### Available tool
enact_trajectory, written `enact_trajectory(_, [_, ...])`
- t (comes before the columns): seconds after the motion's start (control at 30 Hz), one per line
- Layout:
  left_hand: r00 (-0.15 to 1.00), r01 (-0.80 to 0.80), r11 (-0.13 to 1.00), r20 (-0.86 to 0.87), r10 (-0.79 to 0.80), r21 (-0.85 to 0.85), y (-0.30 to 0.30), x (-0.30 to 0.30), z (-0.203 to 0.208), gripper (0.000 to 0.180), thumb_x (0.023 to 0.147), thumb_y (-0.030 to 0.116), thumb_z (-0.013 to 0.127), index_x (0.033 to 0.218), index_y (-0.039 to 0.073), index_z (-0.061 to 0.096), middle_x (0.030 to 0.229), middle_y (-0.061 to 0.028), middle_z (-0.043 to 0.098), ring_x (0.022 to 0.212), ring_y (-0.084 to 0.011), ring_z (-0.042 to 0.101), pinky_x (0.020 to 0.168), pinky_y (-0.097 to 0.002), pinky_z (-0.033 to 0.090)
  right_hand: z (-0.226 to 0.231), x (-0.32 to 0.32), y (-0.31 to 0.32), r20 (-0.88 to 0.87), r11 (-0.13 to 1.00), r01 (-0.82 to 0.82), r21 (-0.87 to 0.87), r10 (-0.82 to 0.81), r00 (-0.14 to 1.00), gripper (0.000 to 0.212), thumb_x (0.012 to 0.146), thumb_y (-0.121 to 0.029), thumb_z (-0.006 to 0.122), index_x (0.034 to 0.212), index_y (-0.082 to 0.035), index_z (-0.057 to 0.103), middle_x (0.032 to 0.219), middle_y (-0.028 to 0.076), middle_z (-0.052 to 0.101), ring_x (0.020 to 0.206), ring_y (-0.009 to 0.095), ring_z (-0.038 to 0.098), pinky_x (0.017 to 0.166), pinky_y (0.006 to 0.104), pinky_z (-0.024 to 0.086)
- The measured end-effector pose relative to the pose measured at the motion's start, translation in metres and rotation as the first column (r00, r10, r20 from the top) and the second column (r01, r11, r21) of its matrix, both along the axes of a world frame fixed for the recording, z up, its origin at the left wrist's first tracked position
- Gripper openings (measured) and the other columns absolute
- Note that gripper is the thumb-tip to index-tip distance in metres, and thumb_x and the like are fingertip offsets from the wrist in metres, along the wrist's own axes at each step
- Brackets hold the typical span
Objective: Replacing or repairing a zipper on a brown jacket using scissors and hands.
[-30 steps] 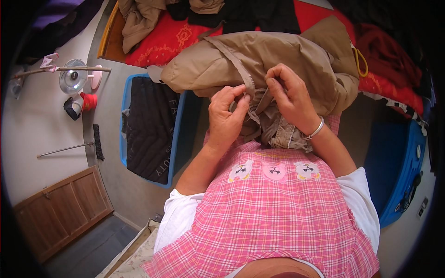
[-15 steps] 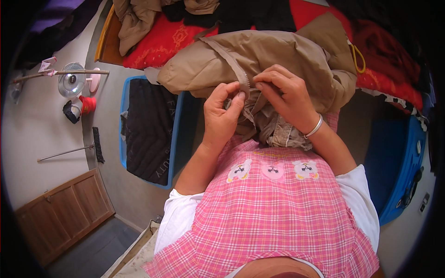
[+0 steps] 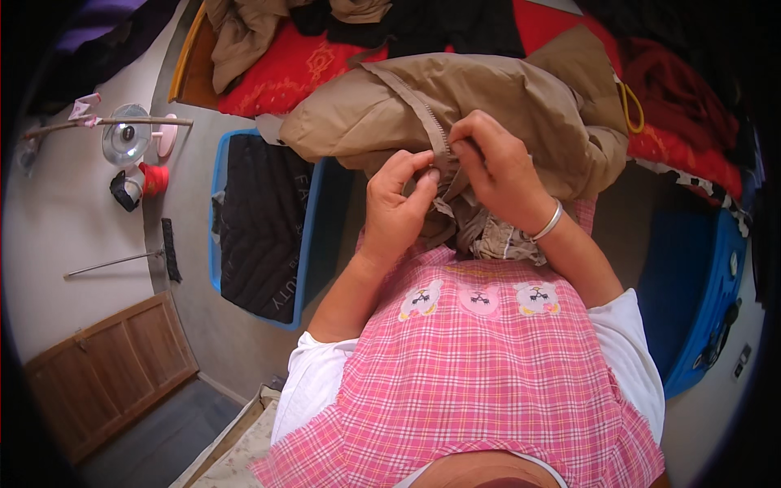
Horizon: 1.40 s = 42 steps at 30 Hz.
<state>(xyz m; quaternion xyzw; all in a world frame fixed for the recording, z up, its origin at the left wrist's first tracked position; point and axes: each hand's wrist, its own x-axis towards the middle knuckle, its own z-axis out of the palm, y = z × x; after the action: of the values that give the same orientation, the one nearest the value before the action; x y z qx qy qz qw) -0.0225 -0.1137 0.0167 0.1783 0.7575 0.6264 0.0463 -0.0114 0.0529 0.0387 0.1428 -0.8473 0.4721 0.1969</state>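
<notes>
A tan jacket (image 3: 504, 89) lies across my lap and the red cloth in front of me. Its zipper (image 3: 423, 110) runs down from the far side to my hands. My left hand (image 3: 399, 199) pinches the jacket's zipper edge between thumb and fingers. Just right of it, my right hand (image 3: 504, 175) has its fingertips pressed together beside the zipper teeth. Whatever lies between those fingertips is too small to make out. Below the hands, the jacket's lining and gathered hem (image 3: 504, 242) hang bunched against my pink checked apron (image 3: 480, 366).
Left of me stands a blue bin (image 3: 303, 244) with a black quilted garment (image 3: 264, 220) in it. Red patterned cloth (image 3: 285, 73) with dark and tan clothes covers the surface ahead. A blue piece of furniture (image 3: 708, 285) is at the right. A fan (image 3: 126, 134) stands far left.
My right hand has shifted slightly up and its fingers have curled more. My left hand has moved a little down and right along the zipper edge, still pinching it.
</notes>
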Motion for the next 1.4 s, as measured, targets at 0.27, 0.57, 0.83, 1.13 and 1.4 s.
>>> enact_trajectory(0.27, [0.872, -0.182, 0.887, 0.487, -0.054, 0.425, -0.008, -0.007, 0.006, 0.021, 0.085, 0.005, 0.057, 0.105, -0.001, 0.058, 0.089, -0.0039, 0.062, 0.077, -0.0078, 0.057, 0.071, -0.0217, 0.046, -0.019, 0.008, 0.03, 0.382, 0.95, -0.009, -0.311, 0.134, 0.914, 0.009, 0.084, -0.009, 0.056, 0.089, -0.002, 0.052, 0.061, 0.008, 0.053, 0.054, 0.016, 0.049, 0.051, 0.0288, 0.039])
enact_trajectory(0.57, [0.749, -0.298, 0.647, 0.592, -0.297, 0.702, -0.006, -0.021, 0.01, 0.016, 0.088, 0.007, 0.054, 0.104, 0.003, 0.056, 0.086, -0.0021, 0.061, 0.073, -0.0095, 0.057, 0.073, -0.0243, 0.049, -0.029, 0.023, -0.008, 0.408, 0.931, -0.184, -0.316, 0.308, 0.86, 0.026, 0.077, -0.009, 0.066, 0.099, 0.001, 0.058, 0.075, 0.006, 0.059, 0.065, 0.011, 0.057, 0.061, 0.0238, 0.046])
enact_trajectory(0.83, [0.764, -0.235, 0.828, 0.624, -0.167, 0.509, -0.01, -0.013, -0.002, 0.014, 0.088, 0.015, 0.057, 0.097, 0.004, 0.059, 0.082, -0.0006, 0.059, 0.074, -0.0089, 0.055, 0.069, -0.0228, 0.047, -0.033, 0.025, -0.006, 0.589, 0.744, 0.005, -0.669, 0.526, 0.613, 0.016, 0.082, -0.012, 0.061, 0.092, 0.001, 0.06, 0.073, 0.0, 0.06, 0.065, 0.006, 0.055, 0.056, 0.0203, 0.043])
enact_trajectory(1.13, [0.864, -0.068, 0.95, 0.493, -0.097, 0.306, -0.003, -0.003, 0.002, 0.015, 0.086, 0.017, 0.06, 0.082, 0.003, 0.062, 0.069, 0.0021, 0.058, 0.062, -0.0039, 0.05, 0.059, -0.0182, 0.041, -0.017, 0.027, -0.003, 0.605, 0.771, -0.002, -0.637, 0.501, 0.619, 0.019, 0.082, -0.014, 0.062, 0.093, 0.002, 0.059, 0.073, 0.001, 0.062, 0.06, 0.005, 0.053, 0.054, 0.0196, 0.042])
enact_trajectory(1.4, [0.789, -0.134, 0.897, 0.593, -0.161, 0.422, -0.002, -0.001, 0.006, 0.014, 0.087, 0.017, 0.059, 0.081, 0.004, 0.063, 0.069, 0.0023, 0.058, 0.061, -0.0029, 0.053, 0.057, -0.0168, 0.044, 0.002, 0.026, -0.005, 0.037, 0.999, -0.021, -0.046, 0.023, 0.999, 0.021, 0.072, -0.01, 0.07, 0.089, -0.004, 0.06, 0.079, 0.007, 0.056, 0.062, 0.018, 0.058, 0.055, 0.0271, 0.047])
